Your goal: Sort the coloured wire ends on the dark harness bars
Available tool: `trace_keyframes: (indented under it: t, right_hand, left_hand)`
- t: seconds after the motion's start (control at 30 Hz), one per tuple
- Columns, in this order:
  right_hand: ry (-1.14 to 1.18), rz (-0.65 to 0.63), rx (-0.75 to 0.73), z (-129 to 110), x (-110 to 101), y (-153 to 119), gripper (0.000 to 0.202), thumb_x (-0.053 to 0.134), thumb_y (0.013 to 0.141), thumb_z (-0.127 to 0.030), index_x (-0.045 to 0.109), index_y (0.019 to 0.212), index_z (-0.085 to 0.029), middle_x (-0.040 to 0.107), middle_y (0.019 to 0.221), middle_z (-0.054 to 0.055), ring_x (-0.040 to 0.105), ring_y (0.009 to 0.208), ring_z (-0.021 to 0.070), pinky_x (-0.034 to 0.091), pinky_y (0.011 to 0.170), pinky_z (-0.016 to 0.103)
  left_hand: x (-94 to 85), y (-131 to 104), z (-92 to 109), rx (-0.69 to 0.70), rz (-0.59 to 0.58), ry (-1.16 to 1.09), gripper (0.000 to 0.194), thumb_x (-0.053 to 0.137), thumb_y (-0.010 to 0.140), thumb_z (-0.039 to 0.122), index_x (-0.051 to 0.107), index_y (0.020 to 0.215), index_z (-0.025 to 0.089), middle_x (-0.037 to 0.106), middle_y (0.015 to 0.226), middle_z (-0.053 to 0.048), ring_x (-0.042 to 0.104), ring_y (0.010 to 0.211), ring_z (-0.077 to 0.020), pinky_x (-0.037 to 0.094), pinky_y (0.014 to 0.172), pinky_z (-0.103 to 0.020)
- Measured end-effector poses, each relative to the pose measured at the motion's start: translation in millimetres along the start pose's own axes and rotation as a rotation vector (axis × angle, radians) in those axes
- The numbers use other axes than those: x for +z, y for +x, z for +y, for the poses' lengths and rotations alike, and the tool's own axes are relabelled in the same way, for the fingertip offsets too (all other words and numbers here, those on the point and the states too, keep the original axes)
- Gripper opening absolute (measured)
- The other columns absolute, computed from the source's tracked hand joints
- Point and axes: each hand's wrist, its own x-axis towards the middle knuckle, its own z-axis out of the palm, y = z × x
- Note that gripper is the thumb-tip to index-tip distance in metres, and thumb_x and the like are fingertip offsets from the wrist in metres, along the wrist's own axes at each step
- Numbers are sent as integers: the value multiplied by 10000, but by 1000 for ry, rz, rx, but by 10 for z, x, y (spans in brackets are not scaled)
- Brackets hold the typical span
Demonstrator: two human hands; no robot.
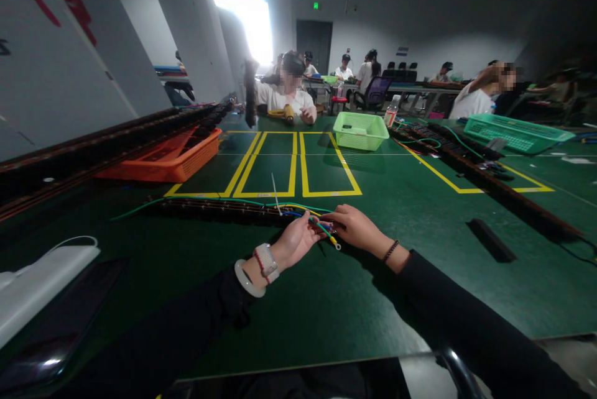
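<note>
My left hand (297,242), palm turned up, has its thumb pressed on a bundle of thin wires in green, yellow and blue. A green wire (319,223) crosses its fingers and ends in a yellow-sleeved ring terminal (336,245). From the right, my right hand (361,229) pinches the wires near their ends, its fingertips partly hidden behind the bundle. The wires run left along a long dark strip (219,210) lying flat on the table. A white cable tie (276,194) sticks up from the strip, left of my hands.
On the green table (280,337) are an orange basket (186,166), a light green basket (361,133), a teal basket (517,132) and a bottle (392,112). Long dark strips (508,191) lie right, near a short black piece (490,240). A phone (60,324) lies left. A person (286,97) sits opposite.
</note>
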Motion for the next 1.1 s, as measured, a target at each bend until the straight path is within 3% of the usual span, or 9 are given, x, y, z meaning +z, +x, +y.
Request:
trace_keyframes:
  t: [0.17,0.33,0.43,0.53,0.7,0.87,1.1]
  right_hand:
    - [21,112,-61,-59,-154,-20,275,357,955,-251,592,1047,-143,581,854,75,507,781,172,402,727,308]
    - [-134,-13,-414,-106,-240,-39,387,442,903,-488,587,997,-142,590,809,65,496,746,178,368,703,317]
    - [-242,-75,-528,-137,-230,-29,346,416,925,-449,584,967,-150,587,791,52,494,726,164,346,680,308]
    - [-299,-91,-556,-156,-216,-23,258,378,955,-303,585,977,-151,570,724,27,482,671,146,335,655,299]
    - [-281,43,-470,-118,-191,-42,272,352,947,-174,572,1099,-126,582,726,42,473,658,150,353,655,300]
    - [-236,161,-205,-33,-133,-45,275,401,939,-193,587,1133,-134,560,722,50,468,674,165,368,653,300]
    - [-139,50,0,53,-29,-12,239,443,931,-196,637,1069,-167,600,794,66,525,734,162,398,670,271]
  left_hand:
    - [-16,-7,0,-2,1,-20,298,364,928,269,536,740,116,613,741,-85,614,754,-164,471,794,-330]
    - [5,-36,13,-35,6,-27,312,365,928,292,538,730,124,610,749,-80,606,770,-154,472,798,-308]
    - [37,-47,17,-26,14,-9,315,337,936,284,531,742,129,615,769,-83,605,800,-154,471,817,-307]
    - [57,-49,15,3,21,13,310,327,938,271,528,750,130,615,760,-88,604,827,-163,469,831,-307]
    - [44,-34,7,-6,-45,30,263,373,924,272,545,798,117,625,798,-107,607,848,-188,469,855,-353]
    - [3,-15,-1,18,-35,31,268,357,929,285,522,791,125,616,763,-84,617,804,-179,480,840,-376]
    - [20,-53,17,28,-24,50,300,349,928,296,504,733,130,611,679,-82,630,737,-186,495,747,-340]
